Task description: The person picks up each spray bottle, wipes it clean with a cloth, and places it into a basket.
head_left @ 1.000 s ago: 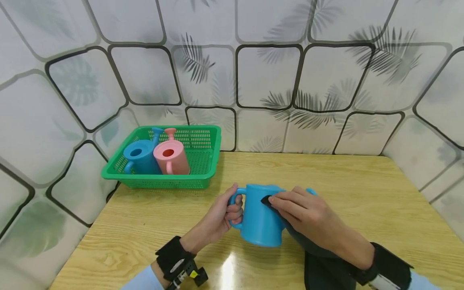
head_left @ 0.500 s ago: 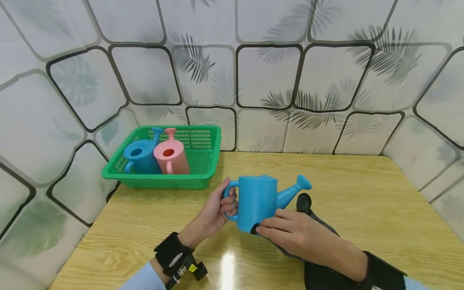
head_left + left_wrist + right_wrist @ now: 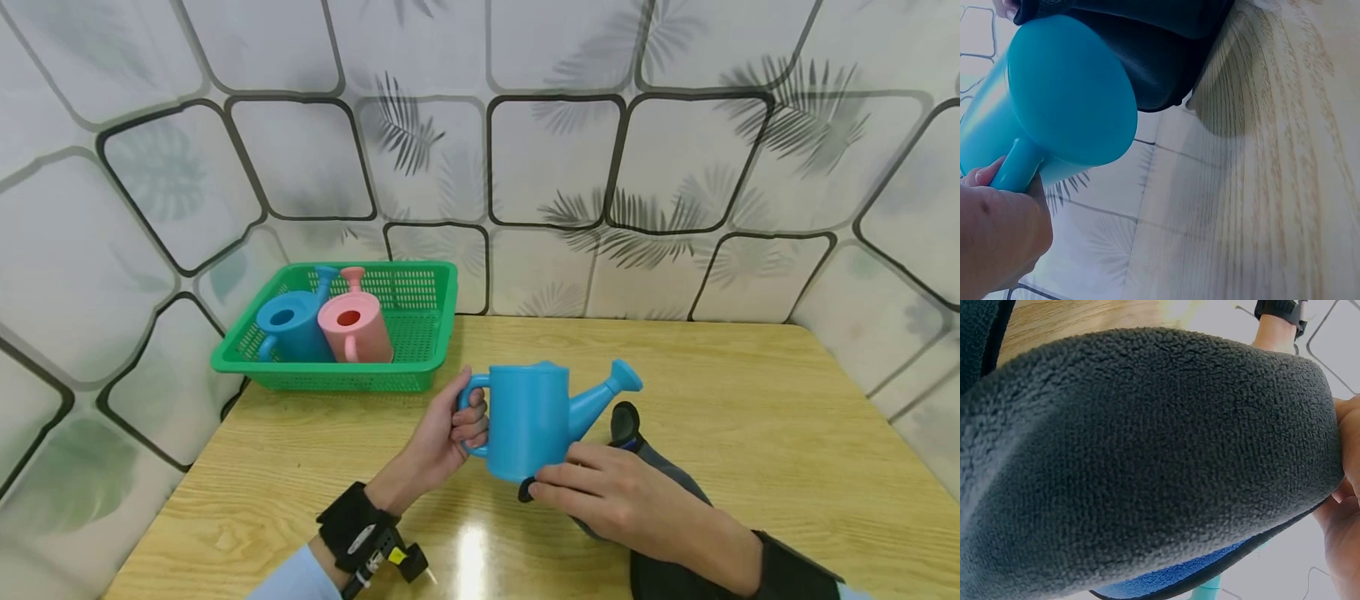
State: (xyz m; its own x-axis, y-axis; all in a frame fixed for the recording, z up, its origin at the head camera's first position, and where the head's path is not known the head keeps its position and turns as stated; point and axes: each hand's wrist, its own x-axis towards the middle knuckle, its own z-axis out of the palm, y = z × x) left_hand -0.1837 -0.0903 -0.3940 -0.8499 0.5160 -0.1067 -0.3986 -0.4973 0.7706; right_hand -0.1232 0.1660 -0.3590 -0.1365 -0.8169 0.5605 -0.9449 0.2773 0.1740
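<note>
A light-blue toy watering can (image 3: pixel 528 421) is held just over the table, its spout pointing right. My left hand (image 3: pixel 450 429) grips the can's handle, fingers curled round it. In the left wrist view the can's smooth base (image 3: pixel 1072 87) faces the camera. My right hand (image 3: pixel 615 496) pinches a dark grey cloth (image 3: pixel 667 471) against the lower right edge of the can, below the spout. The right wrist view is mostly filled by the fuzzy grey cloth (image 3: pixel 1147 456), with a blue underside and black edging showing. The cloth hides part of the right fingers.
At the back left of the wooden table (image 3: pixel 750 417) stands a green plastic basket (image 3: pixel 408 379). Inside it are a blue watering can (image 3: pixel 300 333) and a pink one (image 3: pixel 367 333). A patterned wall covering (image 3: pixel 540 267) rises behind the table.
The right hand and cloth have moved from the can's upper side down to its bottom edge. The can has shifted left and turned, so its spout now shows fully.
</note>
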